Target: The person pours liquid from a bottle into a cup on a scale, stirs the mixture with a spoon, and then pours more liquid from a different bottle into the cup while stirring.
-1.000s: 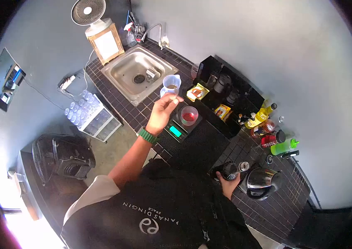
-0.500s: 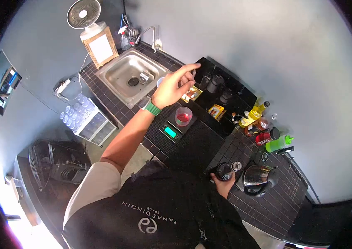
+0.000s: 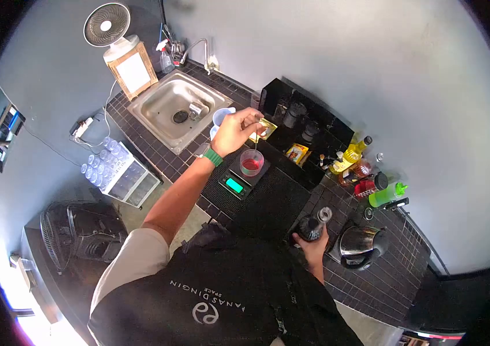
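Observation:
My left hand [image 3: 236,131], with a green-strapped watch on the wrist, is closed in a pinch above a clear cup [image 3: 252,164] of red liquid. A thin stick-like utensil [image 3: 256,142], perhaps a spoon, hangs from its fingers toward the cup's mouth; its lower end is hard to make out. The cup stands on a digital scale [image 3: 234,184] with a lit green display. Lower right, my right hand [image 3: 314,247] is wrapped around a glass carafe [image 3: 311,229] with a narrow neck; it looks dark inside.
A steel sink [image 3: 158,115] lies left, with a blue-white cup [image 3: 222,115] beside it. Behind the scale is a black shelf [image 3: 291,153] holding dark containers and yellow packets. An electric kettle [image 3: 357,245] stands right, near several bottles [image 3: 349,158] along the wall.
My left hand has lowered toward the cup, its raised index finger now curled into a pinch with the thin utensil pointing down. The right hand still grips the carafe, slightly raised and tilted.

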`<act>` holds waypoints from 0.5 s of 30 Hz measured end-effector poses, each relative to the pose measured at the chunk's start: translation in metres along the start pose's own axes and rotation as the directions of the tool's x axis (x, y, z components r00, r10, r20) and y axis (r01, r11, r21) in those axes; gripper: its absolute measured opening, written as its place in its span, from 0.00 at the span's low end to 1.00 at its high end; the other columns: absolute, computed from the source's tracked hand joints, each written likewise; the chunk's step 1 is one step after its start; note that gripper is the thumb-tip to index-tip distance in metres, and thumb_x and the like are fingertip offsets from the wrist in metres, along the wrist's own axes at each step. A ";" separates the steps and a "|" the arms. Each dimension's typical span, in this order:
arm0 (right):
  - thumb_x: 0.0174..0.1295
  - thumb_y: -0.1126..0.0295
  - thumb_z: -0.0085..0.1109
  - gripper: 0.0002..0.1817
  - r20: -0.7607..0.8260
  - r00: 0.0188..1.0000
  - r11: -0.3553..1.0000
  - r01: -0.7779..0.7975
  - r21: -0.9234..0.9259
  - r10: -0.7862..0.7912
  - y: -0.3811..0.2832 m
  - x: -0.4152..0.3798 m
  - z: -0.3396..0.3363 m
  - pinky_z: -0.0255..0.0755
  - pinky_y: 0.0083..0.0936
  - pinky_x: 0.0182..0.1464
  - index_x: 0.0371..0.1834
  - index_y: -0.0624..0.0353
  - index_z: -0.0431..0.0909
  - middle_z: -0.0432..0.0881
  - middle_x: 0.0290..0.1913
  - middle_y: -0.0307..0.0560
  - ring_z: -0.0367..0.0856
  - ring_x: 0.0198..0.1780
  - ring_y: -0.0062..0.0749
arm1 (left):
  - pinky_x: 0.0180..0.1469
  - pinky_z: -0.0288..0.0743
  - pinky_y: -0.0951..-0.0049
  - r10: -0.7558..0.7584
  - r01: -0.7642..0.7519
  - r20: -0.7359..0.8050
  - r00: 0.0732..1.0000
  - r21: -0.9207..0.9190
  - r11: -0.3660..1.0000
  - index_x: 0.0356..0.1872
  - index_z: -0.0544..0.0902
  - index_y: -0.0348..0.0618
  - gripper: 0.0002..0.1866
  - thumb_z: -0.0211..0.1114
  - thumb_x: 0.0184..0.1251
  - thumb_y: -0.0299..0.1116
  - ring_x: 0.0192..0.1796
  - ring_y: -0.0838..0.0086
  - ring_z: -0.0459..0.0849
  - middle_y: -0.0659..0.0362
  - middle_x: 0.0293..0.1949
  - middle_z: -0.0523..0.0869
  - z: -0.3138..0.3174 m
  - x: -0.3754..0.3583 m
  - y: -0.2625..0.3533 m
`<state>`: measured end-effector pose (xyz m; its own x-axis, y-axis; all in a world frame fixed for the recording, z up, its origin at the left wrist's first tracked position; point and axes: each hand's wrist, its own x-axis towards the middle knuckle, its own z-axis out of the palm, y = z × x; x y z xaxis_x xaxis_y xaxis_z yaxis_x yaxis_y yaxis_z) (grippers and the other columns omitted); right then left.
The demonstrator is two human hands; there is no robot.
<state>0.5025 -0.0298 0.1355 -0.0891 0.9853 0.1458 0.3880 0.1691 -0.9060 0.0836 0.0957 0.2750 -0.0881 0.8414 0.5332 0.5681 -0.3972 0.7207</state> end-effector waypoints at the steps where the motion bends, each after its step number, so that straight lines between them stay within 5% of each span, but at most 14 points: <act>1: 0.44 0.64 0.95 0.46 -0.011 0.999 0.997 0.032 -0.069 -0.032 0.001 0.004 0.002 0.82 0.40 0.63 0.66 0.68 0.79 0.91 0.55 0.53 0.89 0.57 0.40 | 0.36 0.80 0.72 -0.001 -0.002 -0.026 1.000 -0.111 0.994 0.51 0.88 0.39 0.07 0.74 0.78 0.28 0.32 0.79 0.89 0.57 0.32 0.93 0.003 -0.002 0.000; 5: 0.42 0.61 0.96 0.48 0.135 0.990 0.995 -0.038 0.089 0.026 -0.058 0.036 0.011 0.83 0.39 0.64 0.67 0.67 0.80 0.92 0.56 0.56 0.91 0.56 0.41 | 0.35 0.79 0.71 0.007 -0.007 0.043 0.999 -0.015 1.000 0.50 0.89 0.39 0.06 0.74 0.78 0.28 0.30 0.78 0.88 0.59 0.30 0.92 0.005 -0.007 -0.012; 15: 0.45 0.60 0.94 0.47 0.410 0.911 0.989 0.096 -0.112 -0.042 -0.076 0.124 0.064 0.83 0.40 0.64 0.68 0.66 0.80 0.93 0.56 0.57 0.93 0.58 0.43 | 0.33 0.76 0.71 -0.001 0.000 -0.035 0.999 -0.031 1.000 0.46 0.90 0.38 0.05 0.71 0.80 0.29 0.28 0.80 0.84 0.58 0.28 0.90 0.003 -0.010 -0.024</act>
<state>0.4035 0.0776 0.1975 -0.4734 0.8808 0.0082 0.4777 0.2645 -0.8378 0.0728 0.0982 0.2514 -0.1170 0.8285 0.5477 0.5422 -0.4087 0.7341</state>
